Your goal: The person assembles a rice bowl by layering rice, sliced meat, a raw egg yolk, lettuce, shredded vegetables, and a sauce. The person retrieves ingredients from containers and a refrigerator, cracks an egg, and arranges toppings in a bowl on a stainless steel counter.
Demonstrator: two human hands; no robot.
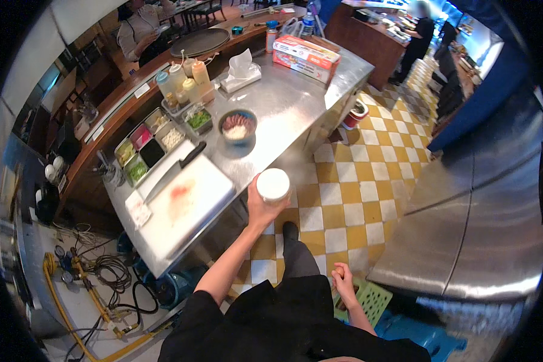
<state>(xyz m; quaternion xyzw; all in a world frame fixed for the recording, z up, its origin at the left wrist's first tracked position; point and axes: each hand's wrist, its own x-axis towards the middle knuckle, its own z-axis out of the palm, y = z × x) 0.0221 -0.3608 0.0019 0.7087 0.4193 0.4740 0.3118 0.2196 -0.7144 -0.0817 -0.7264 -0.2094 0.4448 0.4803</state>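
Note:
My left hand (263, 208) is wrapped round a container with a round white top (273, 184), held up beside the front edge of the steel counter. Down by my right side, my right hand (344, 283) is curled closed; what it holds, if anything, is too small to name. On the counter stands a blue-grey bowl (238, 125) with sliced reddish meat and a pale heap in it. Left of the bowl lies a white cutting board (193, 208) with red stains. A knife (169, 172) with a black handle rests on the board, near a crumpled cloth (139, 210).
Tubs of chopped toppings (174, 139) and squeeze bottles (177, 78) line the counter's back. Farther along are a tissue pack (241, 73) and a red box (306, 59). A green crate (373, 301) stands by my right hand, near steel doors (489, 217). Another person (419, 42) stands far off.

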